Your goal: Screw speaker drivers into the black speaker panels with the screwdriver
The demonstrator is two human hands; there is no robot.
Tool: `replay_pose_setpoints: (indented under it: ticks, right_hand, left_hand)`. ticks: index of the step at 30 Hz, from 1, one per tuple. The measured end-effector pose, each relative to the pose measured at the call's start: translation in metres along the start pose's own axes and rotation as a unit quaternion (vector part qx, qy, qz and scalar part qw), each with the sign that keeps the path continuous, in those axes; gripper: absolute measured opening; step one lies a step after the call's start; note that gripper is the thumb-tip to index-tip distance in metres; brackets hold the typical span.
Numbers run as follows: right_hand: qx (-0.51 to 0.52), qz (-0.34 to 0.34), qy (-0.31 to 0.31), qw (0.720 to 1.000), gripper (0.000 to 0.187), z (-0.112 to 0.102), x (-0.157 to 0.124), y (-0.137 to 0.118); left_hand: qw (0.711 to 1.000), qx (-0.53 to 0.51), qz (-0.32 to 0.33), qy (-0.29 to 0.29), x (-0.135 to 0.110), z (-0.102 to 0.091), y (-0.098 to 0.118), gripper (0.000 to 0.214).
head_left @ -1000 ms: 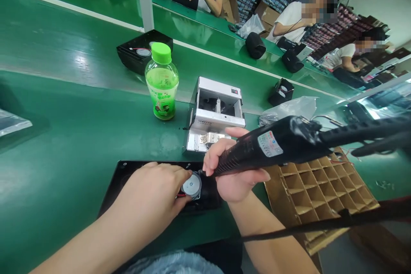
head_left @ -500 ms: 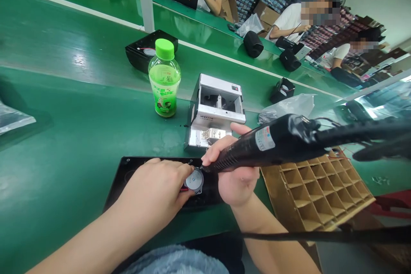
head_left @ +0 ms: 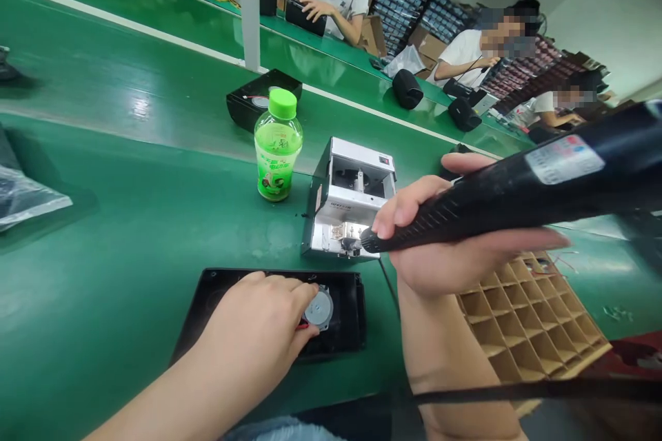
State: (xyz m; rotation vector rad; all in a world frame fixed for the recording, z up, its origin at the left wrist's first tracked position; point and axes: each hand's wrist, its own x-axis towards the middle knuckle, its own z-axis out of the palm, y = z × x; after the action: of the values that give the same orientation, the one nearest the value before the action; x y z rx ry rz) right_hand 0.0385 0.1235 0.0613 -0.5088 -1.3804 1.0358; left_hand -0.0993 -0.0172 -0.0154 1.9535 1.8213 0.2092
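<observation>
Clasping the black screwdriver (head_left: 496, 200) in your right hand (head_left: 434, 248), you're holding its tip, long axis slanting down-left, just beside the screw feeder (head_left: 346, 200), while your left hand (head_left: 253, 331) is pressing the round motor (head_left: 318, 309) on its black panel (head_left: 347, 320).

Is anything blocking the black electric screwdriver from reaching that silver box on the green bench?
Nothing visible does. The electric screwdriver, held in the right hand, has its tip right at the front end of the silver screw feeder, with no object between them.
</observation>
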Motion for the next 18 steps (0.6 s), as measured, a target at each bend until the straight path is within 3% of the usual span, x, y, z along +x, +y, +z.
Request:
replay_pose_setpoints:
  ticks: [4, 8, 11, 14, 18]
  right_hand:
    - [0.004, -0.050, 0.024, 0.998, 0.078, 0.006, 0.002, 0.016]
    - [0.001, -0.050, 0.026, 0.998, 0.075, 0.005, 0.002, 0.014]
    - [0.039, -0.003, 0.014, 0.999, 0.079, -0.002, -0.006, 0.000]
    - [0.063, 0.037, 0.019, 0.997, 0.064, -0.013, -0.023, -0.025]
    - [0.038, 0.036, -0.002, 0.999, 0.050, -0.030, -0.054, -0.051]
  left_hand:
    - [1.000, -0.002, 0.001, -0.014, 0.001, -0.002, 0.001, 0.026]
    - [1.000, -0.005, -0.002, -0.017, 0.001, -0.004, 0.002, 0.026]
    - [1.000, -0.005, 0.000, -0.011, 0.000, -0.003, 0.002, 0.030]
    - [1.000, 0.005, 0.007, -0.002, -0.001, -0.003, 0.001, 0.029]
    - [1.000, 0.006, -0.001, -0.009, -0.002, -0.004, 0.001, 0.022]
